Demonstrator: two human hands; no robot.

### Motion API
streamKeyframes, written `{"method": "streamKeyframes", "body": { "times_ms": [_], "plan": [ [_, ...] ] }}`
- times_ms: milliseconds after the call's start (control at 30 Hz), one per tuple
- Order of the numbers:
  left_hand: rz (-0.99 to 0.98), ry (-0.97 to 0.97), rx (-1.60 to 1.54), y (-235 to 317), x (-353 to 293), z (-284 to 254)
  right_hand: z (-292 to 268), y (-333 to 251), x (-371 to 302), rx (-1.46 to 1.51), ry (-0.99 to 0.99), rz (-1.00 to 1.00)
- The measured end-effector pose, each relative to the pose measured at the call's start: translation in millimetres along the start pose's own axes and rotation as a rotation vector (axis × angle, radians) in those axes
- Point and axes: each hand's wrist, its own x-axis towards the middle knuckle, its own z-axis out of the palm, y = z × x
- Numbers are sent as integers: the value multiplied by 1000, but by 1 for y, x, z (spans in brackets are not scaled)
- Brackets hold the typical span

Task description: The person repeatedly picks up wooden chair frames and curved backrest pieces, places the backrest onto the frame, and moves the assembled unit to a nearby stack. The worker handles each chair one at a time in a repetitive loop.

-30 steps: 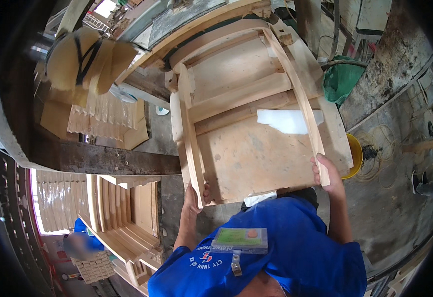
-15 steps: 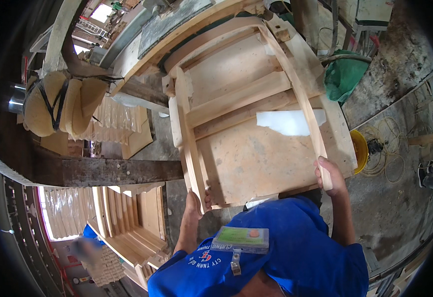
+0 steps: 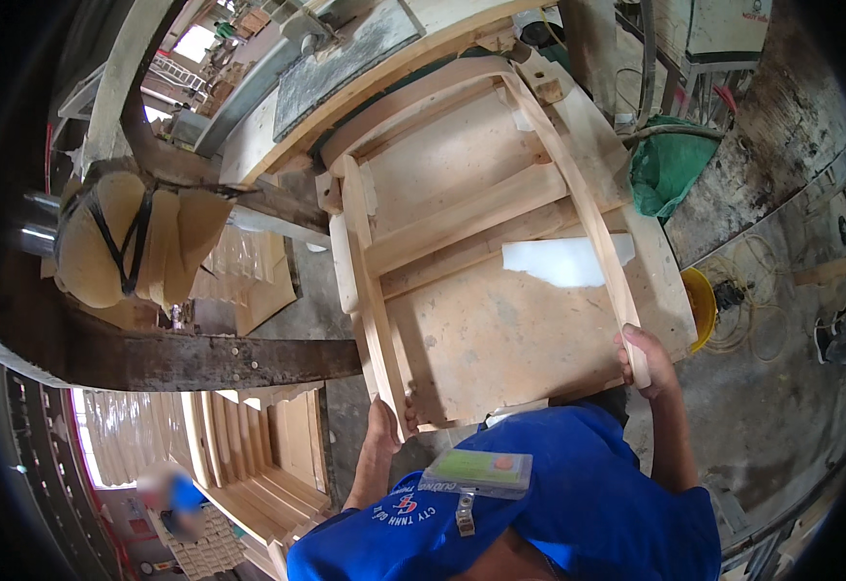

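A pale wooden frame, like a chair's back frame point(image 3: 471, 208), lies over a plywood board point(image 3: 500, 339), its long rails running toward me. My left hand point(image 3: 384, 421) is closed around the near end of the left rail, fingertips on its inner side. Around the near end of the right rail, my right hand point(image 3: 646, 358) is closed too. Crossbars join the two rails toward the far end, where a wide curved wooden piece point(image 3: 423, 107) runs along the bench. A torn white sheet point(image 3: 568, 261) lies on the board, partly under the right rail.
Left of the board, a dark metal beam point(image 3: 200, 360) reaches close to it, with a strapped bundle of yellow foam point(image 3: 118, 237) above. Stacked wooden frames point(image 3: 258, 445) stand at lower left, a blurred person point(image 3: 171, 499) beyond. At right are a green bag point(image 3: 675, 169) and yellow bucket point(image 3: 701, 310).
The whole view has shifted, so most things sit slightly lower in the picture. Both hands keep their hold on the rails, and the frame looks unmoved on the board.
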Motion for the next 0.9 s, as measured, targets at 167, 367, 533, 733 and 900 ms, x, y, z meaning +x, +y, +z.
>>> {"method": "streamKeyframes", "body": {
  "times_ms": [167,367,533,733,900],
  "plan": [
    [17,-25,-30,-3,5,1,2,-1,-3,0,35,12],
    [24,-69,-84,-7,10,0,5,-1,-5,-29,-8,-40],
    [45,-138,-120,-9,10,-5,6,-2,-4,-50,11,-13],
    [113,-80,-126,-8,1,0,6,3,-8,-24,5,2],
    [118,-66,-63,-11,-10,-16,12,13,-23,-21,-16,-24]
  ]
}}
